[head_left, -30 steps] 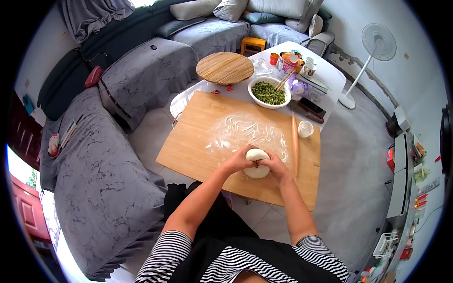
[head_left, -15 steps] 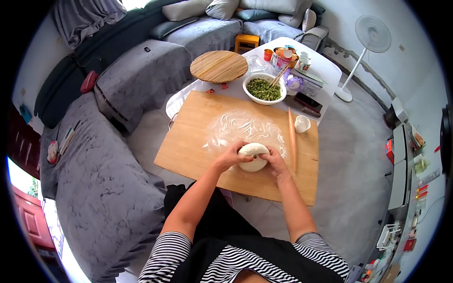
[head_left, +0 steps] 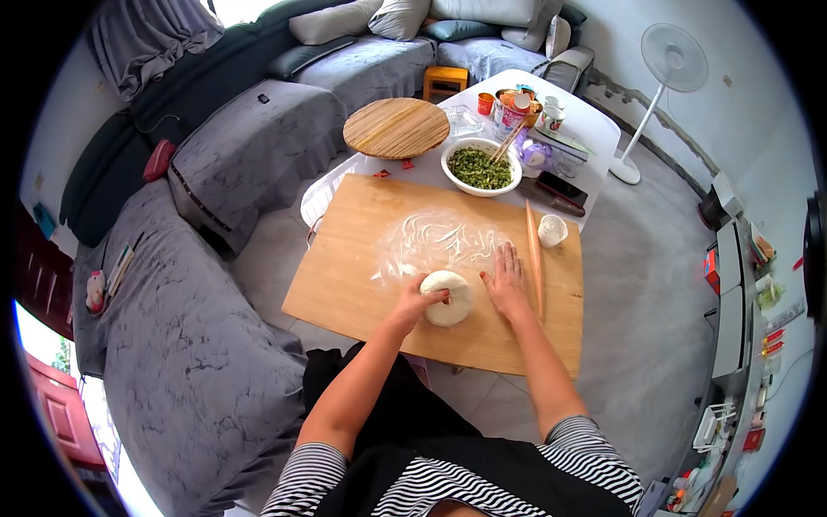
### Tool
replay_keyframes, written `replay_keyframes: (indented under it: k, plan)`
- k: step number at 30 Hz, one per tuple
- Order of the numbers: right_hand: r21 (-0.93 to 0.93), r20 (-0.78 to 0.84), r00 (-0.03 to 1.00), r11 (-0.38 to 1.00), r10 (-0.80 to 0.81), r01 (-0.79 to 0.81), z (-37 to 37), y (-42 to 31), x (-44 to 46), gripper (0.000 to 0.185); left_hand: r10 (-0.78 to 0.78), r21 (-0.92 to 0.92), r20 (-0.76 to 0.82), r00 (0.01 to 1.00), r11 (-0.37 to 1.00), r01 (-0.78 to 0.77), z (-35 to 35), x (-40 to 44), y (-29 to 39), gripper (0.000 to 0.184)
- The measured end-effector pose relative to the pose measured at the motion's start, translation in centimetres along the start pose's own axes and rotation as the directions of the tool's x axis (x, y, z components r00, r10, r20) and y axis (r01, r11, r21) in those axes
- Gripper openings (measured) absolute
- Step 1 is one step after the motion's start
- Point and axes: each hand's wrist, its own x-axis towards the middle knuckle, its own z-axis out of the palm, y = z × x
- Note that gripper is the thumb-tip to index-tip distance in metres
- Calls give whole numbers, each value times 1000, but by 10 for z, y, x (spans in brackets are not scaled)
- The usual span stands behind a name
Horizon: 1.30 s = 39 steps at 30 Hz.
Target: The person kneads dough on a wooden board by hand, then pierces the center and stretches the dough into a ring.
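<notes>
A round ring of white dough [head_left: 451, 302] rests near the front of the wooden board [head_left: 345, 250]. My left hand [head_left: 419, 302] grips its left side, the thumb reaching into the hole in the middle. To the right of the dough, apart from it, my right hand [head_left: 506, 280] lies flat on the board with its fingers spread, at the edge of the flour. White flour [head_left: 439, 237] is smeared over the board's middle. A wooden rolling pin [head_left: 535, 258] lies just right of my right hand, beside a small white cup [head_left: 552, 229].
Behind the board stand a white bowl of chopped greens [head_left: 480, 169] with chopsticks, a round slatted lid [head_left: 396, 128] and a dark phone [head_left: 561, 187]. Cups and containers crowd the white table [head_left: 594, 129]. A fan [head_left: 674, 59] stands at the right; a covered sofa [head_left: 189, 345] is at left.
My right hand has let go of the dough and moved right onto the board. The dough, held up between both hands before, is now lower left on the board, with its hole showing.
</notes>
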Motion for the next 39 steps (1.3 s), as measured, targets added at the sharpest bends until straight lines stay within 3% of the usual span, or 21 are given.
replay_keyframes:
  k: [1, 3, 5, 7, 8, 10, 11, 13, 15, 17, 20, 22, 25, 27, 30, 33, 35, 39]
  plan:
    - [-245, -42, 999, 969, 33, -43, 3, -1, 2, 67, 0, 2, 1, 1000, 1000, 0, -5, -3, 1, 38]
    - [-279, -6, 999, 960, 41, -41, 8, -5, 22, 70, 70, -130, -157, 985, 987, -91, -18, -8, 5, 37]
    - [-303, 34, 998, 952, 55, -42, 13, -12, 47, 72, 99, -201, -190, 977, 970, -137, -33, -11, 7, 35]
    - [-287, 145, 988, 958, 59, -15, 23, -25, 76, 71, 89, -398, -283, 955, 895, -202, -46, -16, 17, 34]
    - [-277, 140, 989, 961, 55, -14, 31, -35, 85, 71, 123, -382, -295, 947, 894, -235, -59, -13, 12, 33]
    - [-187, 201, 963, 958, -179, 217, 47, -56, 96, 70, 141, -376, -344, 928, 885, -274, -71, -13, 18, 33]
    - [-182, 203, 963, 959, -178, 216, 51, -61, 94, 70, 150, -379, -391, 908, 873, -307, -75, -14, 18, 32]
    - [-71, 343, 798, 833, -496, 549, 47, -80, 81, 70, 156, -390, -417, 896, 859, -332, -85, -16, 21, 32]
    - [-29, 399, 746, 805, -534, 592, 31, -83, 56, 69, 168, -407, -443, 881, 838, -364, -95, -17, 24, 32]
    - [56, 492, 619, 731, -613, 680, 10, -74, 29, 68, 167, -408, -448, 878, 836, -367, -107, -19, 26, 32]
    - [-47, 481, 733, 821, -481, 569, 3, -45, 22, 67, 194, -395, -453, 870, 831, -391, -118, -20, 19, 34]
    - [-218, 393, 863, 879, -318, 423, 2, -38, 45, 68, 171, -401, -458, 872, 836, -374, -118, -16, 17, 34]
    - [-177, 329, 921, 945, -207, 276, 24, -47, 88, 69, 135, -413, -450, 883, 845, -340, -112, -16, 17, 34]
    - [-153, 259, 939, 951, -225, 270, 46, -62, 112, 69, 130, -394, -434, 891, 862, -318, -110, -15, 19, 34]
    - [-62, 226, 947, 967, -228, 248, 73, -99, 131, 69, 146, -387, -430, 891, 862, -327, -112, -22, 23, 34]
    - [-17, 331, 901, 953, -281, 304, 89, -121, 126, 69, 123, -409, -503, 856, 838, -360, -110, -28, 32, 33]
    - [34, 319, 791, 841, -521, 540, 90, -128, 105, 68, 160, -369, -505, 848, 848, -380, -112, -29, 37, 34]
    - [65, 294, 707, 752, -642, 656, 58, -110, 36, 72, 147, -372, -503, 851, 853, -367, -98, -26, 45, 34]
